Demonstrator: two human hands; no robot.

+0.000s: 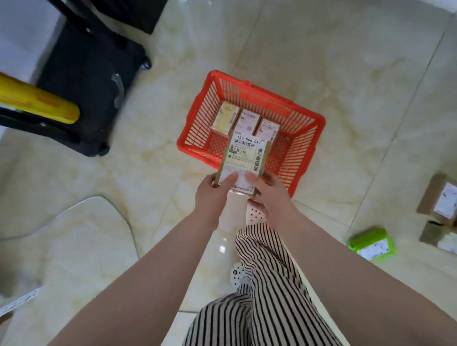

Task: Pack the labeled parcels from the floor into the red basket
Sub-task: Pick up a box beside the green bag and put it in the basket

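Labelled brown cardboard parcel [244,161] is pinched at its near end by left hand [214,192] and right hand [268,194] over red slatted plastic basket [297,148]; it is best lowered flat into the near row.

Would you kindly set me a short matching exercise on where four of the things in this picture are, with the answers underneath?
Things:
1. parcel with the large white label
2. three small parcels
3. green parcel
4. yellow roll

Places:
A. on the floor tiles at the right
B. side by side inside the red basket, along its far wall
C. upper left, lying across a black frame
D. gripped by the left hand and the right hand above the basket's near edge

Pairs: 1-D, 2-B, 3-A, 4-C
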